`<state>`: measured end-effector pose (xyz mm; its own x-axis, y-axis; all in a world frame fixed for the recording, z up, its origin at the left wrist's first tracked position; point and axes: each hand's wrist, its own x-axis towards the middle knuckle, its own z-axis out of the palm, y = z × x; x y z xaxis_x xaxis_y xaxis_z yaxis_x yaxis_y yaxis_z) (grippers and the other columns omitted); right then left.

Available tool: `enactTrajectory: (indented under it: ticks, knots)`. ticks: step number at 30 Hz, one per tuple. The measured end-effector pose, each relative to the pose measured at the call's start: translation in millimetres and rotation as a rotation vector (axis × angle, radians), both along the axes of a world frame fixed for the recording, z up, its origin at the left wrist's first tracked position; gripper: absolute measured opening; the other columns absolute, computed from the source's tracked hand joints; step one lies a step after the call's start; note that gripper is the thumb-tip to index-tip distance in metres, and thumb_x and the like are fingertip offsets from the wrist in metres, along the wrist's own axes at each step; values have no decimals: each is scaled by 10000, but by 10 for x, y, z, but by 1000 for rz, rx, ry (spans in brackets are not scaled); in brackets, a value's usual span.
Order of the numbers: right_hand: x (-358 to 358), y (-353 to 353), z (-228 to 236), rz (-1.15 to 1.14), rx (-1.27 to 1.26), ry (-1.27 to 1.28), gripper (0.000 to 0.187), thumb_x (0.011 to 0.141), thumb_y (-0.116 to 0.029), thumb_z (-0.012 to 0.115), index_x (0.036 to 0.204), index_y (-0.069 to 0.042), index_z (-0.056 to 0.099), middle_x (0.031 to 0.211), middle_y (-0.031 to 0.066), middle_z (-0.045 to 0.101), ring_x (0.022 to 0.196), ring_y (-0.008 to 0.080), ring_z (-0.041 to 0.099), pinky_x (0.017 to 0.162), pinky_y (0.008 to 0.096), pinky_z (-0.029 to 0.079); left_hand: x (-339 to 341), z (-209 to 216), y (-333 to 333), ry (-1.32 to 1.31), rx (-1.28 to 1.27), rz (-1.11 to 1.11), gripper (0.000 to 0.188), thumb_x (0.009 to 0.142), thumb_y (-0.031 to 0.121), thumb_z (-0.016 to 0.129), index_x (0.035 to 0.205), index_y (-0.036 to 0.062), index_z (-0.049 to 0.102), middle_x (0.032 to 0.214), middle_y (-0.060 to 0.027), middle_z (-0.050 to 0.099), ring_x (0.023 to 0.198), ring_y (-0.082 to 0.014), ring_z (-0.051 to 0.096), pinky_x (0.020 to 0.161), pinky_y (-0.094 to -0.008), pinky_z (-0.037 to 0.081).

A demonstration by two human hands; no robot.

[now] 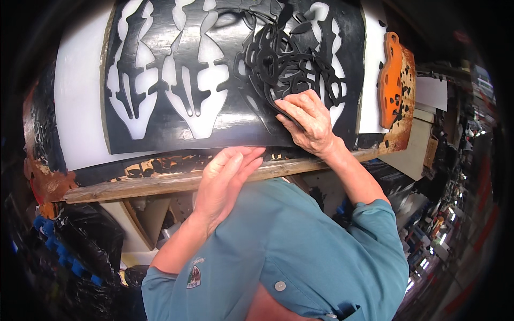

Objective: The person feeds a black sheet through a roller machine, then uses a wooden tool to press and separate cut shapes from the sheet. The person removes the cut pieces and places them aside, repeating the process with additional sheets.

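Note:
A black rubber-like sheet (pixel 235 128) lies in front of me, with rows of long cut-out openings showing white beneath. On its right half rests a tangled heap of thin black cut pieces (pixel 273 59). My right hand (pixel 308 123) is closed at the heap's near edge, with a dark cut piece (pixel 289 113) between thumb and fingers. At the sheet's near edge is my left hand (pixel 225 174), its fingers stretched out and together, fingertips touching or just beside the edge. Nothing shows in it.
An orange cutting die (pixel 391 80) with black scraps on it lies at the right on a rusty brown board (pixel 408 101). White board (pixel 80 91) extends under the sheet. A wooden rail (pixel 160 185) runs along the front, with scraps behind it. Black plastic bags (pixel 88 241) stand lower left.

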<state>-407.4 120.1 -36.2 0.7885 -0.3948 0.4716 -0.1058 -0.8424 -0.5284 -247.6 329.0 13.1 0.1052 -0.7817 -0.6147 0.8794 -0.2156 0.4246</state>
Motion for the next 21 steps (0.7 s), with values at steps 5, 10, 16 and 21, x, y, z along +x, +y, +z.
enactTrajectory:
  ticks: [5, 10, 16, 21]
  knots:
    - [-27, 41, 2, 2, 12, 15, 427, 787, -21, 872, 1194, -10, 744, 1053, 124, 708, 855, 307, 638, 734, 400, 540, -105, -256, -39, 112, -186, 26, 240, 1144, 169, 554, 1276, -12, 642, 1349, -143, 647, 1354, -268, 599, 1227, -435, 455]
    - [-57, -10, 76, 100, 53, 39, 589, 786, -257, 916, 1267, 10, 706, 1118, 168, 679, 914, 337, 615, 801, 432, 539, -293, -456, -195, 98, -362, 116, 215, 1147, 178, 549, 1250, 28, 665, 1333, -100, 663, 1297, -228, 611, 1216, -441, 437]
    - [-83, -148, 100, 47, 359, -48, 205, 932, -96, 775, 1092, 32, 756, 913, 148, 711, 821, 314, 675, 737, 395, 554, -324, -246, -329, -356, -195, -61, 293, 1147, 171, 539, 1381, 19, 628, 1446, -138, 651, 1293, -188, 631, 1150, -394, 496]
    - [-129, -352, 148, -211, 824, 21, 329, 1098, -278, 660, 963, 19, 702, 777, 7, 598, 692, 114, 511, 643, 313, 452, -170, 334, -268, -946, 263, -390, 267, 1123, 154, 600, 1283, -23, 719, 856, -67, 773, 769, -121, 741, 718, -251, 600]
